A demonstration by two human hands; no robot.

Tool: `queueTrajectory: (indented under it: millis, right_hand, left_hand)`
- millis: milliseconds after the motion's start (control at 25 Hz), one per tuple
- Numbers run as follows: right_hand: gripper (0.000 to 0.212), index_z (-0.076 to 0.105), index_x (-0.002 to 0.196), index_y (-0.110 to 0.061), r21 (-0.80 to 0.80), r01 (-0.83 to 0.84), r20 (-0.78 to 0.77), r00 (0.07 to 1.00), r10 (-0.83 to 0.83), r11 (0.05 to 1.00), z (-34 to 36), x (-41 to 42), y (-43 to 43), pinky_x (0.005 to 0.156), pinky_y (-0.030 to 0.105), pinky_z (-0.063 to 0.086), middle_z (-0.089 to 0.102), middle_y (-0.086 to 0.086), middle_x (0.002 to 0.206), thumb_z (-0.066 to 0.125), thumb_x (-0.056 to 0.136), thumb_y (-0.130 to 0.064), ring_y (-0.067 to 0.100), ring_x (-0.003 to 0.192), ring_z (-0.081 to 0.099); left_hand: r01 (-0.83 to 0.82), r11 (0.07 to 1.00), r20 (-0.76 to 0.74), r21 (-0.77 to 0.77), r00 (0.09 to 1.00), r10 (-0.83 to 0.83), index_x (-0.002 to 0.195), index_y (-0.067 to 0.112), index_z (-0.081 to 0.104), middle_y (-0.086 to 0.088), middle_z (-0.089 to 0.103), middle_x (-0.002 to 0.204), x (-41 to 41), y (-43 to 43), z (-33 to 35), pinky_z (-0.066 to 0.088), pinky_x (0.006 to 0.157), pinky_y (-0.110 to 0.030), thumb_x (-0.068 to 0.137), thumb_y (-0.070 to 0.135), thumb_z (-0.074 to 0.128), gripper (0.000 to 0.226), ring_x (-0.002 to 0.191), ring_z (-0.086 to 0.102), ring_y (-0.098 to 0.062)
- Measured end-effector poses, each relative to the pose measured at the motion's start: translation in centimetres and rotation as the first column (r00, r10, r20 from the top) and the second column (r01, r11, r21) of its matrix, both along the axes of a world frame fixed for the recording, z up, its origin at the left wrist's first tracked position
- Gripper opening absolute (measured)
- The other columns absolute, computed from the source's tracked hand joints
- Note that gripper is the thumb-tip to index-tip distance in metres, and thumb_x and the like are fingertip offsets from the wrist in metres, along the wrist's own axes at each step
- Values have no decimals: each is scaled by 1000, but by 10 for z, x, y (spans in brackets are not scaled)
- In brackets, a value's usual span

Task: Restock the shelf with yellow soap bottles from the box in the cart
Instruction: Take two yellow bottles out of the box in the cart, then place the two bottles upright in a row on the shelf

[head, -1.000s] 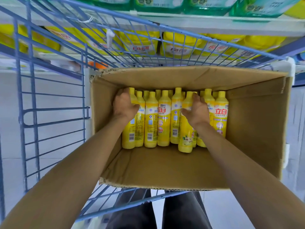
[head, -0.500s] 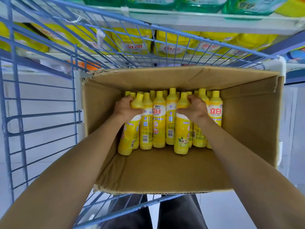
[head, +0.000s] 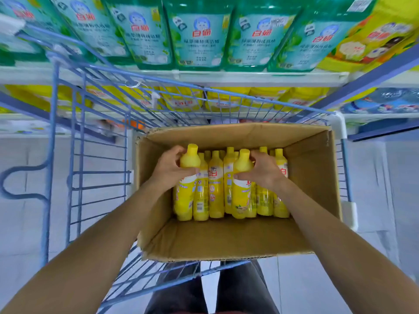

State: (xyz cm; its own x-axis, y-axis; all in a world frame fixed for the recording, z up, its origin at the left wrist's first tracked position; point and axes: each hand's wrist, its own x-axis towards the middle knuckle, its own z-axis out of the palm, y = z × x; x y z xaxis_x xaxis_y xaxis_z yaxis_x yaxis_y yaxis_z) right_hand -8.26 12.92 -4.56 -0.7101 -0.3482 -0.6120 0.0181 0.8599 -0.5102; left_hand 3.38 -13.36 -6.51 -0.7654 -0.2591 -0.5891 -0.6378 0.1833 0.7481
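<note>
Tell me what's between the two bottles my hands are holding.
In the head view, other yellow bottles stand upright between the left-held bottle and the right-held bottle.

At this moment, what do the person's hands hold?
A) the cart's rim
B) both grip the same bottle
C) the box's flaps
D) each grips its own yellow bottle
D: the left hand grips the leftmost yellow bottle near its top, and the right hand grips a second yellow bottle, both in the box.

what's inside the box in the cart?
Upright yellow soap bottles at the far end of the box; left hand and right hand each grip one. Near floor is bare cardboard. Back rows show only caps, so count unclear.
</note>
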Motion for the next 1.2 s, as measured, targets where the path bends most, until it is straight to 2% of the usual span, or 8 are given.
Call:
queueTrajectory:
  millis: [120,320,440,520,640,800,960,1200]
  right_hand:
    - [56,69,102,-20,-76,-35,-111,993,27,997,59,-15,-4,78,36,50,72,-3,94,93,59,-47,18,89,65]
    - [51,67,99,-15,-269,-117,-338,941,21,956,192,-49,-23,74,39,52,71,2,92,93,61,-39,24,87,66]
    - [52,66,100,-16,-323,-187,-485,874,8,928,276,-61,-28,72,33,51,70,-1,89,94,62,-39,18,81,64]
    - [54,66,96,-18,-346,-227,-581,814,-18,910,327,-66,-27,71,36,52,69,-1,85,91,58,-47,20,78,63]
    - [61,68,97,-17,-364,-274,-679,732,-53,890,389,-76,-24,77,41,53,71,-1,86,84,53,-56,21,80,65]
    - [51,70,99,-21,-436,-317,-725,678,-121,842,454,-95,-15,79,41,56,73,-5,89,93,59,-44,15,83,68]
    - [44,66,87,-32,-464,-352,-780,598,-187,813,511,-125,-9,78,37,57,72,-11,84,90,58,-54,10,82,69]
    - [53,73,108,-23,-554,-384,-779,552,-297,738,561,-165,-15,80,29,57,75,-11,94,93,64,-46,4,88,69]
  left_hand:
    - [0,998,-138,59,990,8,105,24,61,-3,71,107,-19,5,57,56,95,-46,64,11,94,55,101,68,-17]
    - [51,997,-371,65,928,-24,117,5,56,-11,68,116,-63,13,183,54,83,-21,71,-3,86,56,100,65,-18]
    - [60,998,-525,-14,849,-58,111,11,59,-4,72,105,-84,16,259,56,81,-24,68,4,91,54,96,70,-17]
    - [48,998,-618,-32,784,-58,106,16,60,2,73,101,-93,21,310,55,81,-21,67,3,92,52,91,69,-7]
    - [43,997,-715,-65,695,-76,108,11,62,-3,74,102,-108,30,375,56,83,-24,66,0,90,52,88,68,-4]
    - [15,998,-802,-63,594,-60,106,14,61,-7,73,101,-134,42,446,58,82,-27,67,-5,88,51,85,70,-7]
    - [-37,997,-865,-65,501,-37,117,-1,59,-14,74,107,-162,55,509,58,82,-27,72,-3,86,52,90,69,-13]
    - [-165,985,-920,-57,391,12,120,0,61,-10,76,105,-209,62,564,59,78,-23,72,4,88,54,90,72,-12]
